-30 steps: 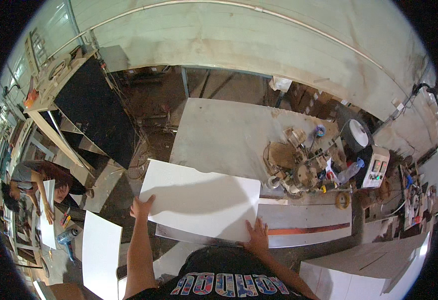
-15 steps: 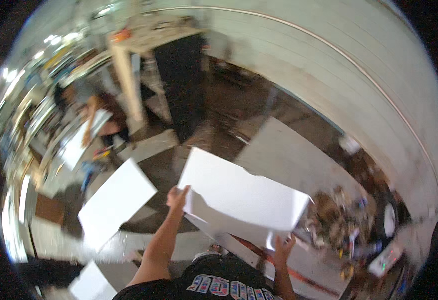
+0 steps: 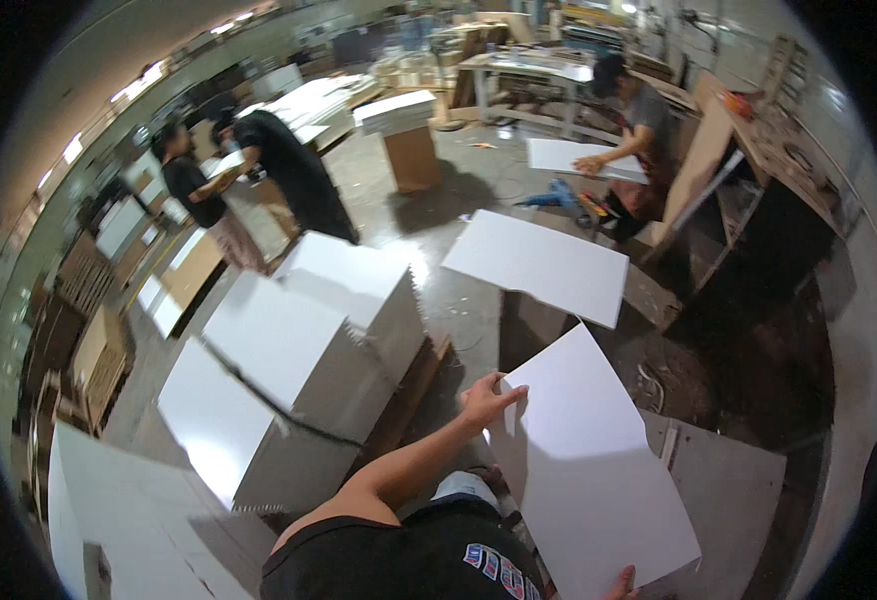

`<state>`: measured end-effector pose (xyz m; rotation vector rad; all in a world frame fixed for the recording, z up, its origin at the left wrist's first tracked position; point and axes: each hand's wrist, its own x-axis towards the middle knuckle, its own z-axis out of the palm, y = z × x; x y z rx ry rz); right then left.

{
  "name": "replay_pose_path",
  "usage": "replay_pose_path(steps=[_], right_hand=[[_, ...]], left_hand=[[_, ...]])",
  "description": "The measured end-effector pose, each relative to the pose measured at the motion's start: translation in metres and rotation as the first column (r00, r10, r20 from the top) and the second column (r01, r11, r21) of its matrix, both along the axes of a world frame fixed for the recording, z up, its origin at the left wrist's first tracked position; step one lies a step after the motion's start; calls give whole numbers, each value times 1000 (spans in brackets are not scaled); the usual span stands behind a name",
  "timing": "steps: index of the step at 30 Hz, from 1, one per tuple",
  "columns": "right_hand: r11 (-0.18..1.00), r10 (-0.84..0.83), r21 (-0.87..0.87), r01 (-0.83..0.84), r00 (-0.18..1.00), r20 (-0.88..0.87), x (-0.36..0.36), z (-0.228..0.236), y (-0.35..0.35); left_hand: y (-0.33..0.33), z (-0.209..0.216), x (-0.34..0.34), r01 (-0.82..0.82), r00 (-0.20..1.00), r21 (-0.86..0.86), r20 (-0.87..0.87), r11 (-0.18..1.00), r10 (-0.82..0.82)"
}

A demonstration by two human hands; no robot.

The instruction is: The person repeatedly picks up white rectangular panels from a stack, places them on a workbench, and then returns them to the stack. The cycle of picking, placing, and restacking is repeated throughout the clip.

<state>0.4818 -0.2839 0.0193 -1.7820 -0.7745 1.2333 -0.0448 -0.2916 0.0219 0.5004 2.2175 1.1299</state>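
Note:
A white rectangular panel (image 3: pixel 599 470) slants across the space in front of me. My left hand (image 3: pixel 492 400) grips its far left corner, with the thumb on the top face and the fingers at the edge. At the near end, my right hand (image 3: pixel 622 585) has its fingertips over the panel's edge, and the rest of that hand falls outside the picture. Beyond the held panel, another white panel (image 3: pixel 544 265) lies flat on a low support. To my left stand large stacks of white panels (image 3: pixel 279 340), one bound with a dark strap.
A co-worker (image 3: pixel 639 140) leans over a white board (image 3: pixel 569 158) at the far right. Two more people (image 3: pixel 289 165) work at the far left. A wooden frame with a dark side (image 3: pixel 749 250) stands right. A stack of white boards (image 3: pixel 396 110) rests on a brown box.
My view has swung left, bringing the stacks and co-workers into sight. The held panel has turned to slant towards the lower right. My right hand's spread fingers are now on its edge.

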Motion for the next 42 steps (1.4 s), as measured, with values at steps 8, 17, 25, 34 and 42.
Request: replay_pose_path(steps=[8, 17, 25, 34, 42], right_hand=[[919, 391, 47, -391, 920, 5, -68, 12, 19], [750, 641, 154, -644, 764, 75, -238, 49, -38], [32, 842, 816, -578, 455, 289, -400, 129, -74], [-660, 650, 639, -395, 127, 749, -609, 247, -149], [-746, 553, 547, -381, 105, 827, -718, 221, -220]], left_hand=[[-186, 24, -34, -317, 948, -58, -58, 947, 314], [-316, 60, -158, -611, 779, 6, -173, 792, 602], [-405, 52, -296, -760, 490, 645, 492, 76, 720], [-448, 51, -411, -597, 579, 618, 773, -512, 257], [-500, 43, -426, -574, 601, 616, 764, -539, 233]])
